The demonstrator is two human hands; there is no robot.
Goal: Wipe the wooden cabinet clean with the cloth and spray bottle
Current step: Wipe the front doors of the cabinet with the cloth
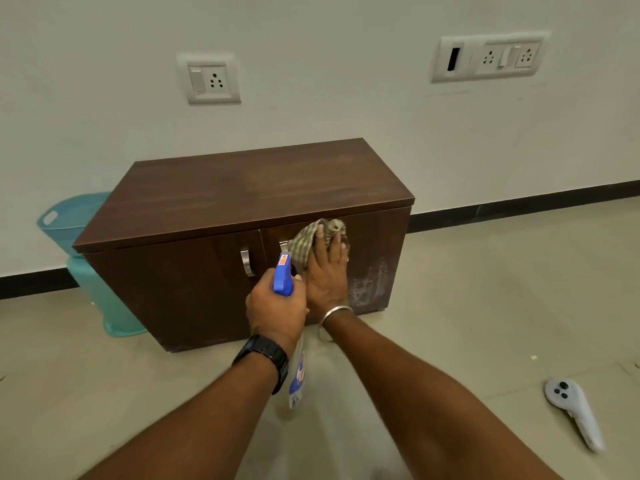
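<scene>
A low dark wooden cabinet (242,192) with two doors and metal handles stands against the wall. My right hand (327,271) presses a striped greenish cloth (304,242) flat against the upper part of the right door, fingers spread over it. My left hand (275,308) grips the neck of a spray bottle (284,275) with a blue trigger head, just in front of the doors' middle; the bottle's clear body hangs below my wrist. Whitish smears show on the right door's lower right part.
A teal plastic bin (74,220) stands left of the cabinet. A white handheld controller (571,407) lies on the tiled floor at the right. Wall sockets (209,79) sit above the cabinet. Open floor lies in front.
</scene>
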